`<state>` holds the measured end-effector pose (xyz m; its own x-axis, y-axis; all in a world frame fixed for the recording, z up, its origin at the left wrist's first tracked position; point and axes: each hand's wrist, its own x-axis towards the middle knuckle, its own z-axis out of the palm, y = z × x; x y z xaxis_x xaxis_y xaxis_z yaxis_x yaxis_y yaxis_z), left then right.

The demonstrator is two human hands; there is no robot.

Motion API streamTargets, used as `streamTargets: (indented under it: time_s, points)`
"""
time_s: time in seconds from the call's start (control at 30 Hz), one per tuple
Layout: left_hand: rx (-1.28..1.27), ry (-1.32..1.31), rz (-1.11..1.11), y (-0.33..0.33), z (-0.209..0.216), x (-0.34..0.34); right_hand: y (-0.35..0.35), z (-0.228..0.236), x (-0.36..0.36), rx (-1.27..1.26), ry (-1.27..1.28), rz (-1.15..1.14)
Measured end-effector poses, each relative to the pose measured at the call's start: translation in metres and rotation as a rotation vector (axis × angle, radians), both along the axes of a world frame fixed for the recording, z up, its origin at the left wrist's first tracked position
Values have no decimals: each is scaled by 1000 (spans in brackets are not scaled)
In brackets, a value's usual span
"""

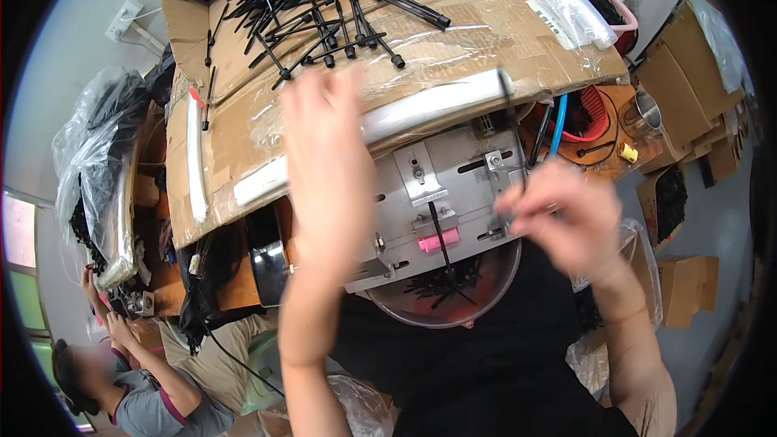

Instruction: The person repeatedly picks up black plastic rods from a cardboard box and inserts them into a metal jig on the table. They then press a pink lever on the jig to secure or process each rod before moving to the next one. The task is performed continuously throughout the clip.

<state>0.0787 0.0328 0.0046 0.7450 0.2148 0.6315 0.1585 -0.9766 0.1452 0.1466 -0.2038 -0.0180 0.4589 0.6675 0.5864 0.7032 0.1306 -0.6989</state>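
My left hand (328,146), smeared by motion, is over the cardboard (453,57) at the near edge of a pile of thin black rods with knobbed ends (348,28). Whether its fingers hold anything is unclear. My right hand (571,214) is closed in a pinch on a blurred black rod (507,105) that points up and away. Between my hands lies a grey metal fixture plate (481,194) with clamps and slots. Another black rod (438,231) lies across it, passing over a pink block (439,240) at the front.
A clear bowl (486,311) holding black rods sits below the fixture's front edge. To the right are a red basket (597,117), a blue tube (558,125), a metal cup (643,109) and cardboard boxes (684,283). A seated person (154,392) works at the lower left.
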Motion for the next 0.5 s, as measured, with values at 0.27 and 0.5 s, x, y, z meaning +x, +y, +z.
streamTargets:
  time_s: [0.27, 0.5]
  points:
    - [-9, 84, -103, 81, 6, 53, 2, -84, -77, -217, -129, -68]
    - [-396, 186, -58, 37, 32, -4, 9, -82, -77, -337, -177, -68]
